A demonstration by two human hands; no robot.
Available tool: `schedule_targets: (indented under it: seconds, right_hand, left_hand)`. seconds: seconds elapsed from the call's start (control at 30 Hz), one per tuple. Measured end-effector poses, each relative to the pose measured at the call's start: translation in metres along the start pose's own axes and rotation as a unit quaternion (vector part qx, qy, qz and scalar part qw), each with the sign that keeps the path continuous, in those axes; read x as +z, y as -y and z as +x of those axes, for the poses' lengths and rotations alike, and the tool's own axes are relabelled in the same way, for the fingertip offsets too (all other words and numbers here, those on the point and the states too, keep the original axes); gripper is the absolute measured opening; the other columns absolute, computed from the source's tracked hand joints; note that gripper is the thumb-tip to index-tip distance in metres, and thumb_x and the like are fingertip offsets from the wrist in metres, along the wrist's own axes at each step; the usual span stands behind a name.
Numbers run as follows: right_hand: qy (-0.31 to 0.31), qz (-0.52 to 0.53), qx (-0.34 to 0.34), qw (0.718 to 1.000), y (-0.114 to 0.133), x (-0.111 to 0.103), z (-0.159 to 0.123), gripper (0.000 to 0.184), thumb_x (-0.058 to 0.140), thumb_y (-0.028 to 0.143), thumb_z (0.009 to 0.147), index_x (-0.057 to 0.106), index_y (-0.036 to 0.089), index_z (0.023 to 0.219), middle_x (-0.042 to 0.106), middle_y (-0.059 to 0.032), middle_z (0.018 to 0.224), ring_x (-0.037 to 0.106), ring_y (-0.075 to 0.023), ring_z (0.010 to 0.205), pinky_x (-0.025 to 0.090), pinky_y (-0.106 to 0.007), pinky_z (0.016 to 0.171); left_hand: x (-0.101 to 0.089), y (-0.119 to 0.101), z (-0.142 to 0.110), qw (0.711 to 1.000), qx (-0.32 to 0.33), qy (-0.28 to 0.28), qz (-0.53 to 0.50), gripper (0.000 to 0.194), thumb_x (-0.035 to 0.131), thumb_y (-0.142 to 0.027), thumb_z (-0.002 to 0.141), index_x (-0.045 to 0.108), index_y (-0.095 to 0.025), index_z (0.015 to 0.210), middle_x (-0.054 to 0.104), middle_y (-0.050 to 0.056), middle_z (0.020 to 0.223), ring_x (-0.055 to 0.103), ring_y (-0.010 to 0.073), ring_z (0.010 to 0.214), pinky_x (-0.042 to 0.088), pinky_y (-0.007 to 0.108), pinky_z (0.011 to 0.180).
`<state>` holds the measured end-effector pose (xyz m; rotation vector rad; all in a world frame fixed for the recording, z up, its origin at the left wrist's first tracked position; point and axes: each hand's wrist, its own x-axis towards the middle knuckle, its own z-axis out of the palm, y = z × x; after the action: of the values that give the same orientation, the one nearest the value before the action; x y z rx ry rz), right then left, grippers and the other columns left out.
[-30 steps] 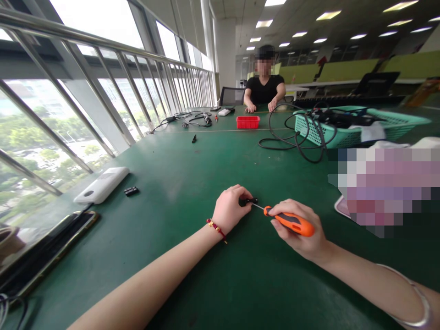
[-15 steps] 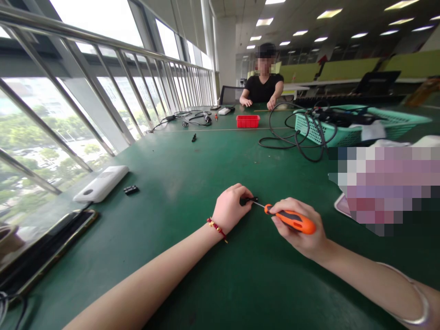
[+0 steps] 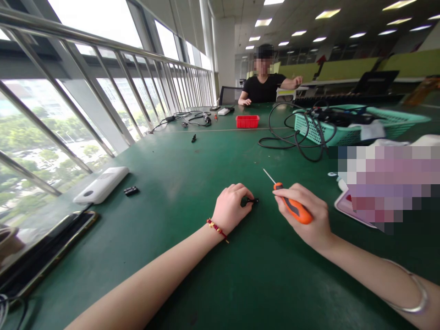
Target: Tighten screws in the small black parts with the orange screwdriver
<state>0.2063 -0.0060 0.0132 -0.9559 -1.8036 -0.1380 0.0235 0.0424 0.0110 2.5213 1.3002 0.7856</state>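
Near the middle of the green table (image 3: pixel 165 220), my left hand (image 3: pixel 232 206) pinches a small black part (image 3: pixel 253 200) against the tabletop; most of it is hidden behind the fingers and its kind cannot be made out. To its right, my right hand (image 3: pixel 305 217) is closed around the orange and black handle of a screwdriver (image 3: pixel 294 207). The thin metal shaft points up and to the left, its tip apart from the black part and beyond it.
At left lie a small black block (image 3: pixel 131 190), a white power bank (image 3: pixel 102 184) and a phone (image 3: pixel 44 256). Farther off are a black piece (image 3: pixel 194 138), a red bin (image 3: pixel 247 121), cables (image 3: pixel 197 118) and a green basket (image 3: pixel 309 130). A person (image 3: pixel 263 87) sits opposite.
The screwdriver's tip has come away from the black part and swung upward. My left hand has stayed put. The person opposite has raised one arm out to the side.
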Motion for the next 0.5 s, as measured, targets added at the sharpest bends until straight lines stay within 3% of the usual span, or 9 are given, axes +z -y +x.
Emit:
schedule_targets:
  seconds: [0.1,0.2,0.33,0.5]
  right_hand:
    - [0.107,-0.051,0.061,0.991,-0.007,0.006,0.001,0.014,0.052,0.016,0.082,0.061,0.022,0.09,0.057,-0.0025,0.077,0.055,-0.0149,0.069,0.045,-0.028,0.065]
    - [0.179,-0.08,0.068,0.978,-0.011,0.01,0.0,0.011,0.057,0.022,0.08,0.062,0.022,0.09,0.058,-0.0025,0.082,0.054,-0.0155,0.071,0.044,-0.029,0.069]
    - [0.215,-0.111,0.039,0.97,-0.013,0.011,-0.001,0.009,0.058,0.025,0.081,0.064,0.023,0.087,0.058,-0.0015,0.079,0.052,-0.0152,0.07,0.042,-0.028,0.069]
    - [0.208,-0.138,0.022,0.968,-0.013,0.01,0.0,0.01,0.057,0.025,0.082,0.065,0.023,0.088,0.058,-0.0017,0.078,0.052,-0.0157,0.071,0.039,-0.029,0.07]
  left_hand:
    - [0.0,-0.001,0.0,1.0,0.012,0.007,-0.006,0.01,0.058,-0.014,0.07,0.063,-0.02,0.077,0.062,0.002,0.09,0.057,0.0171,0.086,0.046,0.029,0.079]
    - [0.0,-0.001,0.001,1.0,0.018,0.011,-0.012,0.008,0.059,-0.016,0.071,0.063,-0.021,0.077,0.062,0.001,0.087,0.057,0.0171,0.084,0.046,0.029,0.078]
    - [0.001,-0.002,0.0,0.998,0.039,0.023,-0.034,0.009,0.057,-0.016,0.073,0.063,-0.02,0.078,0.062,0.001,0.085,0.058,0.0157,0.082,0.046,0.027,0.077]
    - [0.001,-0.002,-0.001,0.997,0.049,0.024,-0.051,0.008,0.057,-0.016,0.074,0.062,-0.02,0.078,0.062,0.001,0.087,0.058,0.0148,0.082,0.047,0.025,0.076]
